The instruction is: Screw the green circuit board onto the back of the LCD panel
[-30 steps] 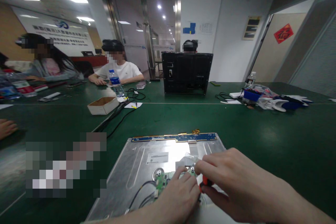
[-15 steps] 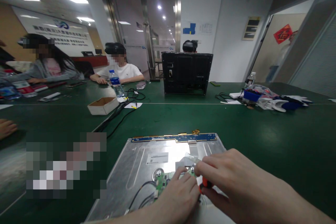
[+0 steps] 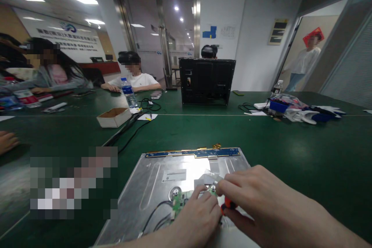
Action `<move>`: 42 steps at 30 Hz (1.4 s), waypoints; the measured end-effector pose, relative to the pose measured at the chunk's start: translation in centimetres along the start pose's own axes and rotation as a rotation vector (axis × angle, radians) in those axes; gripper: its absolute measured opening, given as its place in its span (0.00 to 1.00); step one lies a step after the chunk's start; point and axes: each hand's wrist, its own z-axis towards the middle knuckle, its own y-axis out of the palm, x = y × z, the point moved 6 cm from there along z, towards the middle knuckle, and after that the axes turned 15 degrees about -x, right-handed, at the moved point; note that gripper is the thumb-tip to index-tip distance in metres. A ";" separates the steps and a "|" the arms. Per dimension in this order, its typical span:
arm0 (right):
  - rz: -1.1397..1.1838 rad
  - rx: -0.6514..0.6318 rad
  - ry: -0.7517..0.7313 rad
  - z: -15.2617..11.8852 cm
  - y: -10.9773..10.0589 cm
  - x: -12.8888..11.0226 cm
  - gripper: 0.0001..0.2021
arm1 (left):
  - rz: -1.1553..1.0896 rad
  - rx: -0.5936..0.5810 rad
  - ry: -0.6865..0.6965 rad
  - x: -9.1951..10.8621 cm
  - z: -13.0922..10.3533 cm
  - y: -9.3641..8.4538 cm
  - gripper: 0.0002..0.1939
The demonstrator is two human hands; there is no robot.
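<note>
On the table in front of me lies a flat metal display panel (image 3: pixel 157 170), with a blue circuit strip (image 3: pixel 171 154) along its far edge. A green circuit board (image 3: pixel 178 200) with dark cables is mounted on the panel, partly covered by my hands. My left hand (image 3: pixel 200 211) presses down on this board with bent fingers, its thumb hidden. Close against it, my right hand (image 3: pixel 252 193) pinches a red-and-black handle (image 3: pixel 229 202), which looks like a short screwdriver; its tip is out of sight. A round metal fitting (image 3: pixel 175 193) shows left of my fingers.
Farther back stand a black monitor casing (image 3: pixel 207 81), an open white box (image 3: pixel 114 117) and a water bottle (image 3: pixel 128 93). Black cables (image 3: pixel 123 128) run past the box. Gloves (image 3: pixel 316 114) lie in a pile at right. Other people sit around the table.
My hands and the panel look nearly unchanged. In the doorway at right, a person has come further into view. The seated person in white has shifted a little.
</note>
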 end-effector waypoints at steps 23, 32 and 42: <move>-0.006 -0.018 0.019 -0.1 0.5 0.2 0.06 | -0.034 -0.034 -0.015 0.1 0.1 -0.2 0.08; 0.032 -0.012 0.003 -0.2 0.3 0.3 0.04 | -0.049 -0.030 -0.025 0.0 0.1 0.0 0.07; 0.020 0.005 -0.001 -0.5 0.4 0.4 0.04 | -0.041 -0.028 -0.035 0.0 0.0 0.1 0.09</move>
